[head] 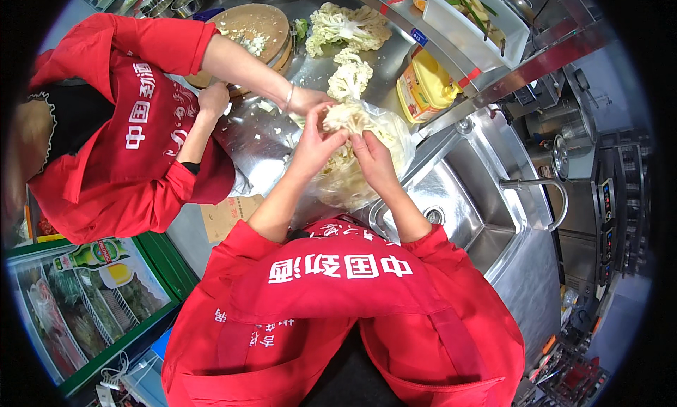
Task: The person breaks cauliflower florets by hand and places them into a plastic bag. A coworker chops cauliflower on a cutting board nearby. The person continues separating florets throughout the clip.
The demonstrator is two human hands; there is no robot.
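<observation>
Above a clear plastic bag (pixel 399 142) of cauliflower florets, I grip a slightly blurred cauliflower piece (pixel 342 116). My left hand (pixel 316 145) has its thumb and fingers around the left side of the piece. At its lower right, the thumb and fingertips of my right hand (pixel 375 161) pinch the stem end. More cauliflower sections (pixel 350 79) lie on the steel counter just beyond, with a larger cauliflower head (pixel 346 29) farther back. A co-worker's hand (pixel 309 99) reaches in close beside my left fingers; whether it touches the piece is hidden.
To my left stands the co-worker in a red apron (pixel 153 121), by a round wooden chopping board (pixel 275 29) with chopped white bits. A yellow jug (pixel 426 87) is at right, near a steel sink (pixel 449 195) with a curved faucet (pixel 563 195). A shelf edge (pixel 444 63) overhangs the counter.
</observation>
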